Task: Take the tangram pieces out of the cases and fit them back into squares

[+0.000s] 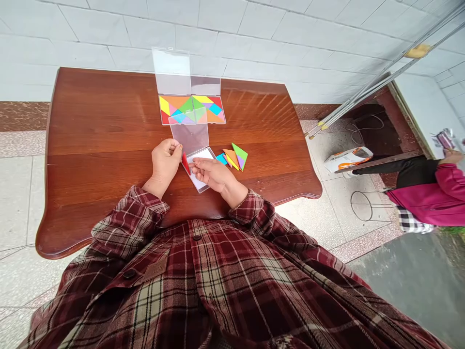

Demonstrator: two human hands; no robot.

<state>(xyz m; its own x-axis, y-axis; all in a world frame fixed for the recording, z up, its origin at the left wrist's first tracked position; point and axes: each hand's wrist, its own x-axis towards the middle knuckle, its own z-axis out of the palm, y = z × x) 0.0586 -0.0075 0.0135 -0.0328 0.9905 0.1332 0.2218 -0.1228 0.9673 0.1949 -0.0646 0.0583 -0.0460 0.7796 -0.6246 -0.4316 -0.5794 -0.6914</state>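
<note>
A small clear plastic case with a white base lies on the table in front of me, its transparent lid raised. A red tangram piece stands tilted at the case's left edge. My left hand is closed in a pinch at the top of this red piece. Over the case hangs my right hand, its fingers stretched toward the red piece; whether they touch it I cannot tell. Right of the case, several loose tangram pieces lie overlapped, among them a green triangle, an orange piece and a blue piece.
Two filled tangram cases stand side by side further back, lids up. The brown wooden table meets a white tiled wall. At the right are a person in a magenta top, a wire stand and a white-orange bag.
</note>
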